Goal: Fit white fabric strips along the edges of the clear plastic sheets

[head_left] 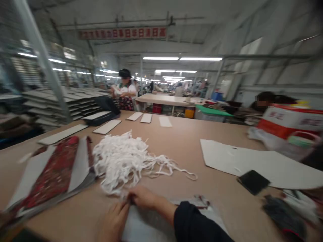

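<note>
My left hand (116,215) and my right hand (141,196) meet at the near edge of a tangled pile of white fabric strips (121,158). Both have their fingers closed at the upper left corner of a pale grey-white sheet (146,227), partly hidden under my right forearm. Motion blur leaves unclear whether a strip is also between the fingers. To the left lies a red patterned fabric piece (55,168) with pale side panels.
Cream-coloured rectangular panels (107,127) lie along the table's far left edge. At right are a large white board (252,161), a dark square piece (253,182) and a dark glove-like item (284,215). A co-worker (126,89) stands beyond the table (181,141).
</note>
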`<state>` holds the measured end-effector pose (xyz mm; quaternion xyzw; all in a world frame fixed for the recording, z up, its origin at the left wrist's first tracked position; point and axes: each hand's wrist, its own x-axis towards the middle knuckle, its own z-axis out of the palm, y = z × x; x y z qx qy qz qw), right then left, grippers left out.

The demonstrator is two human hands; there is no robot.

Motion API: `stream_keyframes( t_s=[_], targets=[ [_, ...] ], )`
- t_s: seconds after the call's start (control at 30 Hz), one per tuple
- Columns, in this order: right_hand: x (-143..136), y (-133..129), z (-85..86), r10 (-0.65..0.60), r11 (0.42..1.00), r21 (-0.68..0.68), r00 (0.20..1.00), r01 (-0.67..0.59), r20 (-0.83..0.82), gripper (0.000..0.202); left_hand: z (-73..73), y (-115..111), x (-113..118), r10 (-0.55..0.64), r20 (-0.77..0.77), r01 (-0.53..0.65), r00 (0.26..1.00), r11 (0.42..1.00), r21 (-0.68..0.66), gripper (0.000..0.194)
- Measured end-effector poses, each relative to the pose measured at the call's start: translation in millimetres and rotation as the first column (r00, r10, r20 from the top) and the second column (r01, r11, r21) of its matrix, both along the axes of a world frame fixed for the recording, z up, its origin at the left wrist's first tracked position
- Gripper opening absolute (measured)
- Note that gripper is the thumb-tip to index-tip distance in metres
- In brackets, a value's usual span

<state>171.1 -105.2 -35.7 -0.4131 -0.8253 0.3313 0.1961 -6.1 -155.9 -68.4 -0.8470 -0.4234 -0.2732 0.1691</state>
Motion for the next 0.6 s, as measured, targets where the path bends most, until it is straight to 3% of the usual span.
stream_keyframes(
  t_s=[0.1,0.27,0.43,0.6],
  targets=[
    [-28.6,-5.2,-15.4,0.077,0.997,-0.003,0.996,-0.078,-0.035,0.023,7.4,-18.5,-12.8,0.078,-0.119,-0.096,0.990,0.982,-0.160,0.027],
    [-17.1,-4.5,-8.4,0.060,0.996,0.069,0.996,-0.056,-0.066,0.029,23.9,-20.3,0.9,0.111,-0.105,-0.137,0.988,0.949,-0.285,0.024],
    [-16.8,-7.4,-4.0,0.067,0.990,0.132,0.995,-0.056,-0.080,0.033,22.6,-23.8,0.4,0.105,-0.105,-0.135,0.989,0.929,-0.345,0.025],
    [-17.4,-2.9,-8.1,0.095,0.981,0.172,0.994,-0.086,-0.048,0.023,19.9,-22.0,0.2,0.132,-0.124,-0.168,0.984,0.919,-0.356,0.026]
  ],
)
